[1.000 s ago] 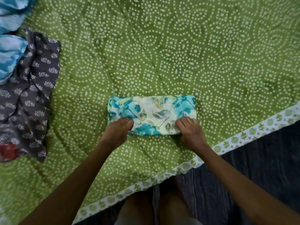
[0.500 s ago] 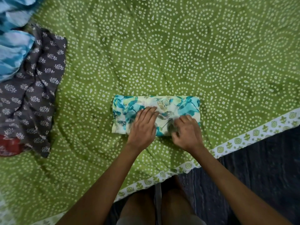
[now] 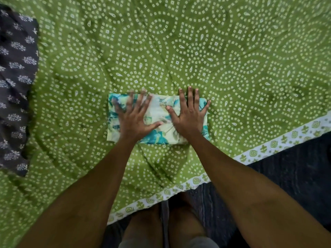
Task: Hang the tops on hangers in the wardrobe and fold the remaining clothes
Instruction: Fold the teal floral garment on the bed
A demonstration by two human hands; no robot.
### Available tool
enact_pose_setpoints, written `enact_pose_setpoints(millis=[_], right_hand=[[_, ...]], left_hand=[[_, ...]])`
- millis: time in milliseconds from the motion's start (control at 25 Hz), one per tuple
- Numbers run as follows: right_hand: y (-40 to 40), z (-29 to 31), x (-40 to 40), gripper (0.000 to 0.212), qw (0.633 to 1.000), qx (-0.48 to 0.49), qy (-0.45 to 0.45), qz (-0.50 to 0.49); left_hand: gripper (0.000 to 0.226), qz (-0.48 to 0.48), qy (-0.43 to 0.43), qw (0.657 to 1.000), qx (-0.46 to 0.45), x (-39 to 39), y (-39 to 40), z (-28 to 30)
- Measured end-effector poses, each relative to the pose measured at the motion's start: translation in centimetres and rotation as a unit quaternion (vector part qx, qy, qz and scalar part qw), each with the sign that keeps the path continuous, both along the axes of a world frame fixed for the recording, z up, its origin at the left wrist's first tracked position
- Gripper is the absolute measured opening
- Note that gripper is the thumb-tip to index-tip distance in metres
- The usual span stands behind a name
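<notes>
A folded garment (image 3: 160, 111) with a cream ground and teal leaf print lies as a small rectangle on the green patterned bedspread (image 3: 232, 51). Both palms lie flat on top of it. My left hand (image 3: 136, 115) presses its left half with fingers spread, slightly blurred by motion. My right hand (image 3: 189, 111) presses its right half, fingertips reaching past the far edge onto the bedspread.
A dark grey garment (image 3: 14, 83) with a white floral print lies crumpled at the left edge. The bedspread's white border (image 3: 279, 145) runs diagonally at the lower right, with dark floor (image 3: 295, 185) beyond. My legs (image 3: 166, 226) show at the bottom.
Both hands have gone from curled fingers at the garment's near edge to flat, spread palms on top of it. The camera has moved closer and the blue cloth at top left has left view.
</notes>
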State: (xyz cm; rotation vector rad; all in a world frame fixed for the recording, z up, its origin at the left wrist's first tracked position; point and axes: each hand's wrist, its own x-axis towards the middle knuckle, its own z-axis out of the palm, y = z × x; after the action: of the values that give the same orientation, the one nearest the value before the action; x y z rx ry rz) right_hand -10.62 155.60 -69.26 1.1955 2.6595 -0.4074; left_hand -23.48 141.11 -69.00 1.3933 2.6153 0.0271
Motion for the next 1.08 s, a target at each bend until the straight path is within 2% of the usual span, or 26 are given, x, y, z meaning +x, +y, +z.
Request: enact_pose_setpoints(millis=[80,120,480,520,600,680,720,800,840,880,920,1000,1040,1080], right_hand=[[1.3,-0.5,0.6,0.075,0.999,-0.010,0.007,0.034],[1.7,-0.8,0.8,0.075,0.999,-0.006,0.015,0.042],[1.8,-2.6,0.9,0.080,0.997,0.032,0.044,0.057],[1.7,-2.0,0.9,0.085,0.998,0.031,0.040,0.022],[0.7,-0.1,0.9,0.099,0.984,0.010,0.036,-0.175],[-1.1,2.6,0.2,0.105,0.923,-0.044,0.016,-0.381],[-2.0,3.5,0.1,0.101,0.898,-0.079,0.014,-0.432],[-2.1,5.1,0.6,0.082,0.836,-0.205,0.080,-0.503],[-1.1,5.3,1.3,0.070,0.782,-0.310,0.133,-0.524],[-0.1,6.2,2.1,0.062,0.732,-0.415,0.148,-0.519],[0.8,6.3,3.4,0.067,0.705,-0.475,0.144,-0.507],[1.9,8.5,5.7,0.090,0.701,-0.506,0.136,-0.483],[2.1,10.9,6.7,0.079,0.695,-0.511,0.147,-0.483],[1.8,13.9,7.8,0.058,0.690,-0.514,0.171,-0.480]], left_hand=[[0.092,0.094,-0.010,0.995,-0.010,-1.7,-1.7,-0.1],[0.090,0.109,-0.023,0.994,-0.016,-2.5,-2.6,-0.2],[0.088,0.076,-0.039,0.996,-0.029,-3.9,-3.9,-1.6],[0.090,0.092,-0.050,0.994,-0.023,-3.9,-4.0,-1.3],[0.092,0.192,-0.094,0.977,-0.004,-2.3,-3.9,0.1],[0.090,0.338,-0.155,0.928,0.011,1.2,-3.1,2.3],[0.089,0.406,-0.205,0.890,0.019,2.8,-2.6,3.2],[0.085,0.508,-0.318,0.796,0.087,4.1,-1.3,5.2],[0.077,0.544,-0.385,0.734,0.134,3.8,-0.7,6.4],[0.065,0.563,-0.440,0.681,0.158,2.8,-0.3,6.9],[0.049,0.562,-0.488,0.652,0.150,1.6,-0.1,8.0],[0.028,0.532,-0.564,0.623,0.106,-0.1,0.0,10.7],[0.028,0.512,-0.597,0.610,0.098,-0.4,0.2,12.6],[0.031,0.485,-0.625,0.602,0.106,-0.4,0.5,14.9]])
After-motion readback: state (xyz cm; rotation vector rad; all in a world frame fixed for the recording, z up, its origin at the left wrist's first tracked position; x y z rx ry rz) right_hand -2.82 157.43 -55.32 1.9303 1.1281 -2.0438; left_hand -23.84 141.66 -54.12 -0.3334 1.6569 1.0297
